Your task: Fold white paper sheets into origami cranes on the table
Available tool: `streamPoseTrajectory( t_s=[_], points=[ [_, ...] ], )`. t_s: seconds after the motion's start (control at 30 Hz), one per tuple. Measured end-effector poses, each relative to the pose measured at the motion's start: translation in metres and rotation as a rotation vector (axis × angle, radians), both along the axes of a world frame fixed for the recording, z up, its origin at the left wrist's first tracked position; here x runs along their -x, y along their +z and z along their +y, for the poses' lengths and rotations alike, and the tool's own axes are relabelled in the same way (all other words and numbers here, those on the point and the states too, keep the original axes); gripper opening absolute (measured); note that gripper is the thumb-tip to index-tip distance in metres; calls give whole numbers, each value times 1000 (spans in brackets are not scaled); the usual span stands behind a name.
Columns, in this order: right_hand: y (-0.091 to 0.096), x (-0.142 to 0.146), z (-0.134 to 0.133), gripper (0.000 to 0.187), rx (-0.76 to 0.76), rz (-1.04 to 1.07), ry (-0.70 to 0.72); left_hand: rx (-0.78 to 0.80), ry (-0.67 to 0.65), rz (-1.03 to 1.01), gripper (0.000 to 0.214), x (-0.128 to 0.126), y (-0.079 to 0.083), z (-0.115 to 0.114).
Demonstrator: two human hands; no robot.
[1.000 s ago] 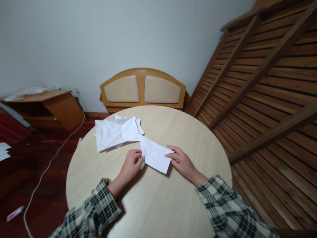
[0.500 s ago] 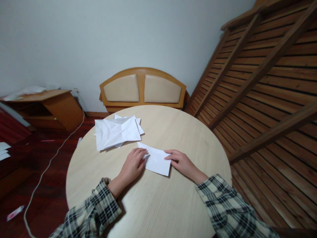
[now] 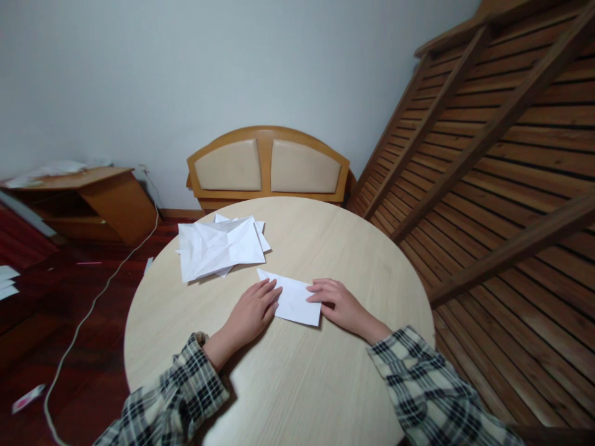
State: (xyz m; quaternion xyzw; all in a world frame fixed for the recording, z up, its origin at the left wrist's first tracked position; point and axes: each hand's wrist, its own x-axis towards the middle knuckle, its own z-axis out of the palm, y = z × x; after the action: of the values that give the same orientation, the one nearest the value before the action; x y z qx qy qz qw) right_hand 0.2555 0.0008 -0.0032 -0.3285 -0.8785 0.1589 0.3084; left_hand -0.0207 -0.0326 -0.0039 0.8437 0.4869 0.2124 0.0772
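Covering white paper at left with a flattened left hand; touching it at right with the right hand, unclear if pinching.

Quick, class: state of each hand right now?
Left hand: open, palm down, fingers on the near paper.
Right hand: fingers on its right end; whether gripping cannot be told.

I watch through one camera on the wearer's head, facing forward and down across the round table from its near side. The left hand and right hand sit close, low in my view; the headboard and wall stand farther off, beyond the table.
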Motion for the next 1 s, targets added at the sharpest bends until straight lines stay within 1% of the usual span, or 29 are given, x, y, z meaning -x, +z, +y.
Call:
streamPoseTrajectory(
  t_s=[0.17, 0.33, 0.43, 0.53, 0.67, 0.77, 0.83, 1.0],
  points=[
    [0, 1, -2, 30, -6, -15, 32, -26, -9, -27, 36, 0, 0, 0],
    [-2, -1, 1, 36, -9, -16, 38, -33, -28, -42, 35, 0, 2, -1],
    [-1, -1, 2, 35, -5, -8, 43, -35, -33, -29, 35, 0, 3, -1],
    [0, 0, 2, 29, 7, 0, 36, -34, -40, -1, 36, -1, 6, -2],
    [2, 1, 2, 16, 23, -2, 23, -35, -42, 28, 36, -1, 8, -2],
    [4, 1, 1, 12, 25, -14, 1, -30, -36, 30, 35, -2, 9, -3],
    [5, 1, 1, 13, 26, -25, -17, -23, -31, 32, 35, -2, 9, -3],
    [6, 2, -1, 21, 60, -39, -83, 0, -21, 53, 38, -2, 11, -4]
  ],
)
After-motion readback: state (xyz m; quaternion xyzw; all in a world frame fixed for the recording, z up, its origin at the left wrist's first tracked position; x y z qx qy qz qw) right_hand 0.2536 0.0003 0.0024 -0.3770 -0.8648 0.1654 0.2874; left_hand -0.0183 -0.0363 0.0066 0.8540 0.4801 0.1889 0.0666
